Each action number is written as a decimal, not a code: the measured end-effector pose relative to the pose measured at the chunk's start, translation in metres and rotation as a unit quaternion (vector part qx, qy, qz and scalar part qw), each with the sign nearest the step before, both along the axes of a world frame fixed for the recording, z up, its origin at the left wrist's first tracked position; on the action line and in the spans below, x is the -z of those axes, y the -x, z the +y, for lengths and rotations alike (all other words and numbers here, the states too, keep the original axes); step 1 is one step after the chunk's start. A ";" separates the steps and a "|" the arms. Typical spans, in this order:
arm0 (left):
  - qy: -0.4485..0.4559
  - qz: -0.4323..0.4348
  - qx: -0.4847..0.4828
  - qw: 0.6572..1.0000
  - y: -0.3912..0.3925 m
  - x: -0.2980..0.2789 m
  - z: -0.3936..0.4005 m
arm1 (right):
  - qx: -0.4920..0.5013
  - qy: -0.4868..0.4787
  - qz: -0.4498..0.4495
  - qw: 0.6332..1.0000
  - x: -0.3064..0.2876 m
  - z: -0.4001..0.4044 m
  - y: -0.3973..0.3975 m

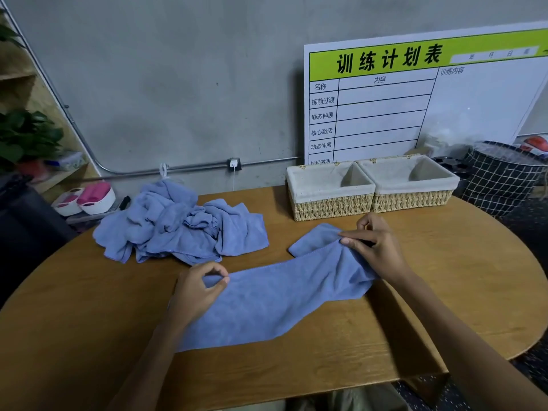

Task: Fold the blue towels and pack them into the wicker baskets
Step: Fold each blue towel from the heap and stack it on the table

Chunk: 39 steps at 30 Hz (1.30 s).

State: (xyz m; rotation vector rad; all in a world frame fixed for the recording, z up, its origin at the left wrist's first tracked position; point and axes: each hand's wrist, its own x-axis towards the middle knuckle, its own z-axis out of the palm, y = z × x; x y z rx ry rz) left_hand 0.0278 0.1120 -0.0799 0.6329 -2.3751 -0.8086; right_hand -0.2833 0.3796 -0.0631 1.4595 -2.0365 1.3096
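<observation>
Shelves of pale wood stood at the far left, with a green plant on one of them, and lower down lay white tubs with pink things inside. On the left part of the round wooden table there was a pile of blue towels, crumpled and not folded. Just in front of the pile was the left hand; its thumb and first finger were curled together and pinched the near-left corner of one blue towel. This towel lay spread across the middle of the table, from the left hand up to the right hand. The right hand pinched the far edge of the same towel between thumb and fingertips, and there the cloth was gathered, with a small part of it turned over and lying flat on the table behind the fingers. Beyond the right hand, at the back edge of the table, stood two wicker baskets, the left basket and the right basket, touching side by side; both had a pale cloth lining and held nothing. Behind them a white board with a green heading leaned against the grey wall. At the far right, off the table, stood a dark hamper with a white grid pattern.
</observation>
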 end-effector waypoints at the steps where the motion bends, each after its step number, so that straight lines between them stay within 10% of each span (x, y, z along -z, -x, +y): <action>1: -0.005 0.008 -0.004 1.000 0.000 -0.004 0.002 | -0.006 0.006 0.001 1.000 -0.003 -0.002 0.000; 10: 0.097 0.070 -0.014 0.993 0.004 -0.035 -0.006 | -0.034 0.023 -0.022 0.999 -0.031 -0.008 -0.004; 24: 0.253 0.316 -0.109 0.908 0.000 -0.172 -0.013 | 0.115 0.084 0.176 0.974 -0.202 0.008 -0.026; 39: 0.212 0.273 -0.061 0.936 -0.005 -0.162 -0.011 | 0.109 -0.005 0.126 0.986 -0.158 0.009 -0.021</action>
